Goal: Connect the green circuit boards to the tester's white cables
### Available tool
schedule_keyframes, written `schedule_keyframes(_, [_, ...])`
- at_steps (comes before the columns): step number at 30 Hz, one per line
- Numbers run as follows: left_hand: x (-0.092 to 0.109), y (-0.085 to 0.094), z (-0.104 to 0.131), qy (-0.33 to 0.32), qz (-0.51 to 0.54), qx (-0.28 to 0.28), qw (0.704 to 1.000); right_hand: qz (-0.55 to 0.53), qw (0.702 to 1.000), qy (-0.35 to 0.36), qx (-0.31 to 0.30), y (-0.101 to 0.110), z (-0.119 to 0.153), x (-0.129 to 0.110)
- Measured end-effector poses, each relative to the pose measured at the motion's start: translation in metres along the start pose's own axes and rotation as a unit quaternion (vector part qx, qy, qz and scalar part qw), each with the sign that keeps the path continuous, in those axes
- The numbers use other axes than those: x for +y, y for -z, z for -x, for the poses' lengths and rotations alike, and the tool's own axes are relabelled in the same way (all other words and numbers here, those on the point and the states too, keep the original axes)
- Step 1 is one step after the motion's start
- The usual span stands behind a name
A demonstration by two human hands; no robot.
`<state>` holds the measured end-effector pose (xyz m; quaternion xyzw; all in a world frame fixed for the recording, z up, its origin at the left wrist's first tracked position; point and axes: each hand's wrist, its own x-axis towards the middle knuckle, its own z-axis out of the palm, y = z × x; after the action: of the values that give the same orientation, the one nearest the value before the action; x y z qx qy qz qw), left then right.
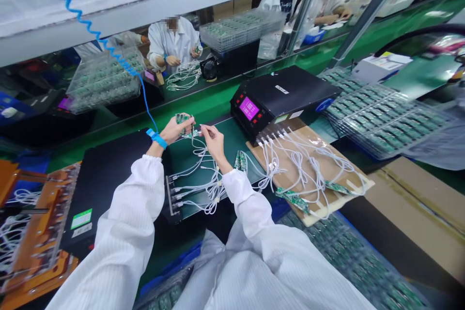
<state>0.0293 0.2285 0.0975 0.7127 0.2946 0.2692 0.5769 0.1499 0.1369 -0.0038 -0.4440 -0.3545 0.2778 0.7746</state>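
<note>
Circuit boards [180, 118] are held up in front of the person, over the worktop [178, 161], between the two hands. The left hand [175, 130] grasps them, its fingers hiding some of their edges. The right hand [213, 141] is closed in a pinch at the three o'clock end of the lowest board; whether a small plug also sits between its fingertips is too small to tell. Seen from the right hand's knuckles, the boards lie toward ten o'clock, so both hands are near them, the left closest. The lowest board's long axis seems to run from nine to three o'clock, pointing straight at the right fingertips; the others overlap too much to read. White cables [212, 190] lie below, around six o'clock, one rising to the boards. A black box [290, 88] with a pink screen stands at two o'clock, well apart from the right hand.
</note>
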Motion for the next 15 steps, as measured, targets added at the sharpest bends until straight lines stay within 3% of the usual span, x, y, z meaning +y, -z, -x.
schedule_keyframes(3, [-0.003,0.0015,-0.0012,0.026,0.046,-0.058,0.997,-0.033,0.999,-0.024,0.003,-0.0037,-0.0008,-0.0039])
schedule_keyframes(15, [-0.0105,0.0044,-0.0018,0.046,0.005,-0.077,0.996,-0.019,1.0,0.022,-0.003,-0.0092,-0.0021,-0.0108])
